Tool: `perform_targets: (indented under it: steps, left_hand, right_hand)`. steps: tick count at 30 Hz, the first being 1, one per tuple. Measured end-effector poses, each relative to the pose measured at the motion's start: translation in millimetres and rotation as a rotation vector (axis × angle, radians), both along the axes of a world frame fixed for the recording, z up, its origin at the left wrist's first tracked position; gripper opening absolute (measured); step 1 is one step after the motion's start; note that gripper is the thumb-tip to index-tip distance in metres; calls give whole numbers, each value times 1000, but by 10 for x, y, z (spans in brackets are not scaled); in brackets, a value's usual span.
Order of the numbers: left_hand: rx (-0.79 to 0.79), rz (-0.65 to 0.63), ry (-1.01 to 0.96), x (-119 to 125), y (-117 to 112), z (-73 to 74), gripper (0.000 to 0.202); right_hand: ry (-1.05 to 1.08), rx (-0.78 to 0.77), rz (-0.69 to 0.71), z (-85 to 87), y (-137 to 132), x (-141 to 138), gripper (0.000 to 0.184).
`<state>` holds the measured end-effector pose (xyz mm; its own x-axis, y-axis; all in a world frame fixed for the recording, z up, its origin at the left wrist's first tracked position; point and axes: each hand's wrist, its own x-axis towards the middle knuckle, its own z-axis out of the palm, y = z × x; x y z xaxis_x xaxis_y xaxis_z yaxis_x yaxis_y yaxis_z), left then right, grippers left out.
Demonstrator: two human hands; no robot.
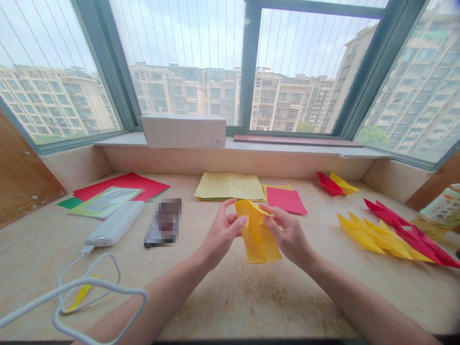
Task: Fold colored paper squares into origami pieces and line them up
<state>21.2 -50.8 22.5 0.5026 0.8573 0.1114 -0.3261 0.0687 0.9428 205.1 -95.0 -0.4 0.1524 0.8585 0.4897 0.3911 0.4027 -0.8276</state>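
Observation:
A partly folded sheet of yellow paper (260, 242) is held up between my hands, above the counter. My left hand (226, 227) pinches its upper left edge between thumb and fingers. At the upper right edge, my right hand (287, 232) grips the same paper, thumb in front. Creases run down its front, and its lower edge hangs free. Just behind lie a stack of pale yellow sheets (230, 186) and a red paper square (285, 200). Several folded yellow paper boats (377, 235) sit to the right, beside red ones (417, 235).
On the left are red sheets (124, 186), a white power bank (115, 224) with a looping white cable (104, 287), and a pixelated phone-like object (164, 223). A white box (183, 132) stands on the windowsill. Two more boats (332, 184) lie at the back right.

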Motion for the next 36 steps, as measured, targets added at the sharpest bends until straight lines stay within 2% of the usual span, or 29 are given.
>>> perform_targets:
  steps: [2,6,10,14,16,19,24,30,36]
  left_hand:
    - [11,41,-20,-6,14,-7,44]
    - [78,36,23,-21,66,-37,27]
    - [148,45,45,-19,97,-72,28]
    - [180,1,58,-9,78,-106,34]
    - [170,-33,61,-5,62,-112,41]
    - [167,-41,75,-4,54,-108,46]
    - [187,-66,101,-8,56,-102,32]
    - [194,-115,139,-3,0,-98,30]
    - [195,-54,131,-16,19,-81,26]
  right_hand:
    - [32,-18,11,6,-3,-2,35]
    - [71,-48,36,24,-11,-15,32]
    - [54,-52,2,7,10,-4,29]
    - [-60,50,-65,-40,51,15,37]
    - [-90,70,-38,-56,61,15,41]
    - [-24,39,47,-56,65,8,46]
    - [132,-56,173,-64,88,25,58]
    - [265,-112,243,-64,95,2,68]
    - [294,-137,250,41,45,-76,65]
